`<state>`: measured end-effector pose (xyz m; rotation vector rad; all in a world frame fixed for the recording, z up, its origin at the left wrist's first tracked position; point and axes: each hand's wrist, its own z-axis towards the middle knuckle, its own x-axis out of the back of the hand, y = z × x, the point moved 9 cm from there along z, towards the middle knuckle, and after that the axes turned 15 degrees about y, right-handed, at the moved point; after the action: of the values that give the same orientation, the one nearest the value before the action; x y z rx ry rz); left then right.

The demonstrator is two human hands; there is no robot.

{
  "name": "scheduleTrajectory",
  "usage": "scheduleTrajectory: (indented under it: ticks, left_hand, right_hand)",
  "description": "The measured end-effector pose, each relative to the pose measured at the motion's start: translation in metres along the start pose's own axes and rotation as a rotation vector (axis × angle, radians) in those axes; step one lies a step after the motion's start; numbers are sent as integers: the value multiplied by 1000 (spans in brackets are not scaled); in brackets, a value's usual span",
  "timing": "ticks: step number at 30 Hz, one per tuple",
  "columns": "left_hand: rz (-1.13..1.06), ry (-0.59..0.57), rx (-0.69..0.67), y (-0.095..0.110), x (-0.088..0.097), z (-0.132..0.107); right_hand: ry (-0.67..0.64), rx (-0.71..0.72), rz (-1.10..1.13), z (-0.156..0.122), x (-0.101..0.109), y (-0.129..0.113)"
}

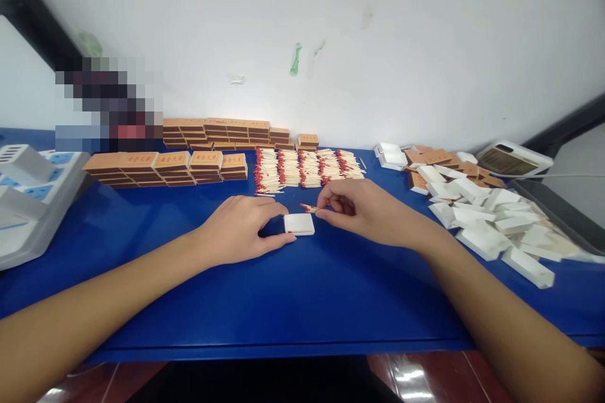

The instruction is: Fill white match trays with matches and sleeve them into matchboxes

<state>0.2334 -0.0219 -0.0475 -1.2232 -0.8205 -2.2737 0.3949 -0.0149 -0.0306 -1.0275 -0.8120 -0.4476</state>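
A small white matchbox tray (299, 223) lies on the blue table in front of me, with a match along its near side. My left hand (250, 227) grips the left end of this tray between thumb and fingers. Just above its right side, my right hand (350, 204) pinches a few red-tipped matches (309, 208), heads pointing left. Behind my hands lie several piles of matches (309, 169) in a row, most with pale sticks and red heads.
Stacked matchboxes (174, 167) stand at the back left, beside a power strip (33, 201). On the right are a heap of white trays (496, 214), loose orange-brown matchbox sleeves (432, 156) and a phone-like device (515, 158). A white wall (331, 25) rises behind.
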Motion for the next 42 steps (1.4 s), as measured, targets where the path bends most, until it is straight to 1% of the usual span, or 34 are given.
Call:
scheduleTrajectory:
  ticks: [5,8,17,42]
  left_hand:
    - [-12,34,-8,-1,1,0]
    - [-15,46,-24,0,1,0]
    - [-37,12,-24,3,-1,-2]
    - [-18,-6,-46,5,-2,-2]
  right_hand:
    - [-59,-6,49,-3,-21,-11]
    - [-81,-19,66,-4,-27,-13]
    - [-72,-24,15,-4,-29,-9]
    - [-79,-31,12,-5,-29,-8]
